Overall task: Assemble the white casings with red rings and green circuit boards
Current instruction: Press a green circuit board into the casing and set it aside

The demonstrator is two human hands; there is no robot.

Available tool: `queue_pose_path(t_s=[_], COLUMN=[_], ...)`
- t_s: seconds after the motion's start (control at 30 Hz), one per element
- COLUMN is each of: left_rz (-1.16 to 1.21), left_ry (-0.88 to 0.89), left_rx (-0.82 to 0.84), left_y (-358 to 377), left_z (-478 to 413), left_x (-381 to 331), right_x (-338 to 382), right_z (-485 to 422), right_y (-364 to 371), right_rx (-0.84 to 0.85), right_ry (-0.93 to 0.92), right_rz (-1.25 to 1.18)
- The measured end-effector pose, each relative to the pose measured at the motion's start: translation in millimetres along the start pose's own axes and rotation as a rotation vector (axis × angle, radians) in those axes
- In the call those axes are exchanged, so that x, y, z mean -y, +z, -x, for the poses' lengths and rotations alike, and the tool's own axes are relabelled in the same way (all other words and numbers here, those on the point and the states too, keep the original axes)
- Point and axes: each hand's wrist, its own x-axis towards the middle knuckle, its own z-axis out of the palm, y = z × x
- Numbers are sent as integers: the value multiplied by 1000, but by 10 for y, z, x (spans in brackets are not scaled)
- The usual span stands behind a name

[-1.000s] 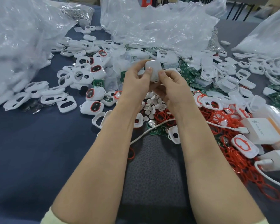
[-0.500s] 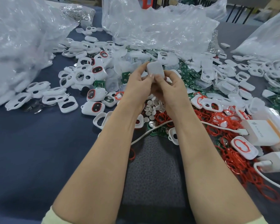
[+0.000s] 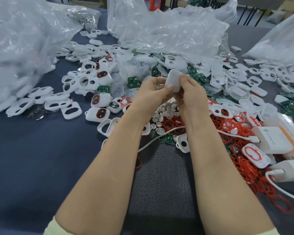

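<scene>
The left hand (image 3: 149,94) and the right hand (image 3: 192,97) meet above the middle of the table (image 3: 32,158). Each grip is closed on the same white casing (image 3: 174,80), pinching it from its own side. Since a second ago the casing has been turned in the fingers: it was held squarer, and now it tilts to the right with its smooth back toward the camera. The left thumb sits at its lower edge. I judge the shell is being pressed closed or checked, so this unit looks nearly finished. Whether a ring and board are inside is hidden.

Around them, from the left:
- A big clear plastic bag (image 3: 20,48) slumps over the table edge.
- Empty white frames (image 3: 71,110) lie scattered just beside it.
- Finished units with red rims (image 3: 98,114) lie in a loose cluster nearer the left forearm.
- Green circuit boards (image 3: 131,81) poke out of the heap just behind the left hand.
- Small white round buttons (image 3: 164,112) lie under the wrists.
- A white cable (image 3: 159,136) crosses beneath both forearms and could snag a reach.
- The red rings (image 3: 236,126) are tangled in a heap to the right, so picking out one will likely take care.
- A white charger block (image 3: 275,139) rests on that heap.
</scene>
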Motion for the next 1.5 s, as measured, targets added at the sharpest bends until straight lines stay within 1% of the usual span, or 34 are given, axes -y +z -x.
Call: queue_pose_path(t_s=[0.07,0.13,0.23,0.3,0.37,0.47,0.63,0.73,0.8,0.9,0.97,1.0,1.1,1.13,1.2,1.23,1.27,1.37,1.43,1.5], left_rz=[20,62,94,96,103,106,224,190,147,-19,1,35,80,98,127,128,120,82,60,25], left_ry=[6,22,36,30,18,9,-13,-24,-20,34,39,33,33,35,52,71,88,117,131,141], left_rx=[-42,-98,-138,-124,-105,-88,-88,-91,-85,-188,-220,-216,-214,-218,-211,-202,-194,-183,-192,-219], left_y=[9,3,-21,-32,-32,-33,-40,-57,-48,-52,-75,-88,-105,-108,-111,-111,-109,-99,-97,-82], left_z=[-23,-48,-57,-47,-49,-55,-57,-49,-28,-21,-29,-34,-61,-68,-82,-93,-98,-108,-108,-111], left_x=[-1,-3,10,22,21,2,-28,-28,-28,-46,-63,-71,-65,-62,-52,-43,-36,-4,19,41], right_x=[-2,0,3,4,-12,-41,-40,-46,-52,-40,-13,-5,8,10,4,-7,-21,-85,-117,-150], right_z=[12,21,36,31,16,11,-3,1,8,26,52,60,66,68,70,61,47,12,-3,-17], right_y=[8,7,6,-2,-6,3,-15,-33,-49,-69,-52,-47,-48,-42,-26,-23,-19,-22,-17,-1], right_rx=[45,127,249,236,200,168,245,261,219,178,207,229,261,258,264,262,262,286,262,233], right_ry=[6,24,16,-11,-40,-42,-20,-20,-76,-282,-396,-417,-370,-321,-191,-145,-125,-163,-184,-166], right_rz=[-35,-34,91,201,247,211,108,172,272,429,542,593,664,614,404,342,348,481,485,457])
